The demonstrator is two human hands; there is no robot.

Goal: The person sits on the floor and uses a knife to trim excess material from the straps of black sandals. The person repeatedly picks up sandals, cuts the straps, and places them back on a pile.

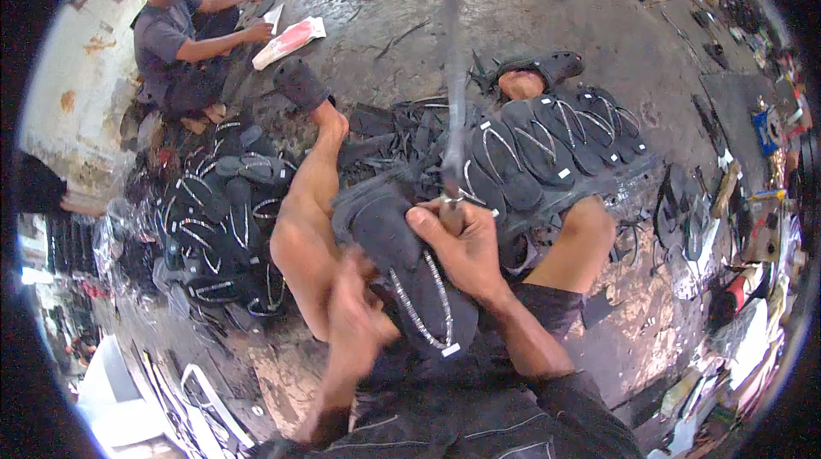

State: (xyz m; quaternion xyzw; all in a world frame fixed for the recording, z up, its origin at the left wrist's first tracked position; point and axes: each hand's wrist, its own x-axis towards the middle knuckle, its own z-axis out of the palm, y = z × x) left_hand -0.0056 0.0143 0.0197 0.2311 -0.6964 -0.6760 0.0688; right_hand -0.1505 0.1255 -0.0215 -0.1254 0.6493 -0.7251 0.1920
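A black flip-flop [402, 245] with a glittering beaded V-strap and a small white label lies over my lap, on a dark flat slab [346, 207]. My right hand [466, 245] is closed round the handle of a long, narrow-bladed knife [455, 108]. Its blade points up and away from me, blurred along its length. The thumb of that hand lies across the flip-flop's sole edge. My left hand [355, 309] is beside the flip-flop's left edge, smeared by motion. Its fingers cannot be made out clearly, nor whether they touch the flip-flop.
A row of similar black flip-flops [534, 147] lies beyond my right knee. More are heaped [227, 211] left of my left leg. Dark offcuts [385, 126] lie between my feet. Another person [171, 40] sits at the far left, near a white-and-red packet [291, 42].
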